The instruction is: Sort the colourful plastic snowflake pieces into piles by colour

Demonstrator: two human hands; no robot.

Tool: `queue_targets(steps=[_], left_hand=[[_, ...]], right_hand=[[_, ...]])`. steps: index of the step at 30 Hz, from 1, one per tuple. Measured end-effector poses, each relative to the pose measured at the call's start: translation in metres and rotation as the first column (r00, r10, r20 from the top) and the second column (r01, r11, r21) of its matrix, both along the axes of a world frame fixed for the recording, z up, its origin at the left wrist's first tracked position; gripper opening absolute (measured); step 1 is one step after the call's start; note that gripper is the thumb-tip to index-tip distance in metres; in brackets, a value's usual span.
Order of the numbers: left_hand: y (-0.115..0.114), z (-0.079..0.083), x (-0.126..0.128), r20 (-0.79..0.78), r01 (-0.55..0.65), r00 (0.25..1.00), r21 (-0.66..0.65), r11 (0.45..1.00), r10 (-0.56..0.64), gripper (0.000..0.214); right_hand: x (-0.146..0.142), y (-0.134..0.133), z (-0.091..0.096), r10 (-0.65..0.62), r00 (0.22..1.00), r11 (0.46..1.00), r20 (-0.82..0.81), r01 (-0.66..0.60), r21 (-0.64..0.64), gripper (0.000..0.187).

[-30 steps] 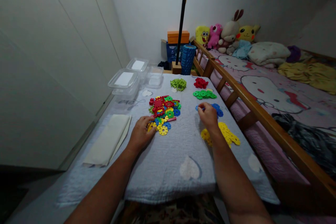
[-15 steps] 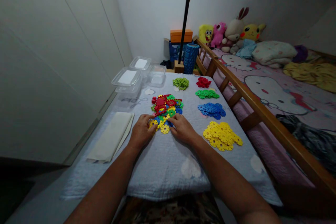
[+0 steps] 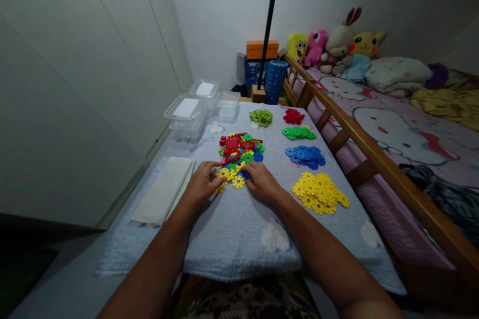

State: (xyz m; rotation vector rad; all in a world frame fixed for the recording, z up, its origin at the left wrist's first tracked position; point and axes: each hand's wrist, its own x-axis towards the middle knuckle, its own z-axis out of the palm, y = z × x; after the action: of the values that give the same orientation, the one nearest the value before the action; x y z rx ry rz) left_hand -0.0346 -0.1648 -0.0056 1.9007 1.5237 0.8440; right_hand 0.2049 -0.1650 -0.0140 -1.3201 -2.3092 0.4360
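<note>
A mixed heap of plastic snowflake discs (image 3: 239, 157) in red, yellow, green and blue lies mid-table, with red pieces along its top. My left hand (image 3: 202, 182) rests at the heap's near left edge, thumb and fingers apart, beside several yellow discs (image 3: 223, 174). On the opposite side, my right hand (image 3: 262, 179) touches the heap near blue pieces, its fingers apart and some tips hidden. Between the hands lies a flat yellow disc (image 3: 238, 182). Sorted piles line the right: yellow (image 3: 318, 193), blue (image 3: 305, 156), green (image 3: 298, 133), red (image 3: 294, 116) and lime green (image 3: 261, 117).
Clear plastic boxes (image 3: 186, 114) stand at the back left. A folded cream cloth (image 3: 162, 192) lies left of my left forearm. The bed's wooden rail (image 3: 352, 132) runs along the right. A black pole (image 3: 267, 25) rises behind the table.
The whole view has shifted slightly, so things appear a little farther right. My left hand's thumb and fingers sit slightly differently around the yellow discs. My right hand stays at the heap.
</note>
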Motion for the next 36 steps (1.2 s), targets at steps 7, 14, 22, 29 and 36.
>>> queue_targets(steps=[7,14,22,29,36], left_hand=[[-0.010,0.015,-0.027,-0.268,0.050,0.959,-0.172,0.984,-0.096,0.068],[-0.004,0.021,-0.017,-0.372,0.103,0.905,-0.273,0.957,-0.204,0.069],[0.005,0.030,0.013,-0.435,0.147,0.868,-0.236,0.961,-0.240,0.073],[0.011,0.028,0.033,-0.491,0.120,0.846,-0.202,0.972,-0.207,0.067],[0.020,0.015,0.048,-0.453,0.144,0.880,-0.035,0.989,-0.144,0.058]], right_hand=[[0.007,0.004,0.000,-0.078,0.990,0.995,-0.120,0.069,-0.077,0.027],[0.039,0.014,0.022,-0.216,0.916,0.976,-0.339,0.187,-0.115,0.011],[0.141,0.031,0.036,-0.663,0.545,0.691,-0.513,0.709,-0.140,0.020],[0.189,0.032,0.035,-0.863,0.366,0.425,-0.348,0.899,-0.108,0.007],[0.195,0.034,0.023,-0.876,0.351,0.390,-0.332,0.919,-0.058,0.002]])
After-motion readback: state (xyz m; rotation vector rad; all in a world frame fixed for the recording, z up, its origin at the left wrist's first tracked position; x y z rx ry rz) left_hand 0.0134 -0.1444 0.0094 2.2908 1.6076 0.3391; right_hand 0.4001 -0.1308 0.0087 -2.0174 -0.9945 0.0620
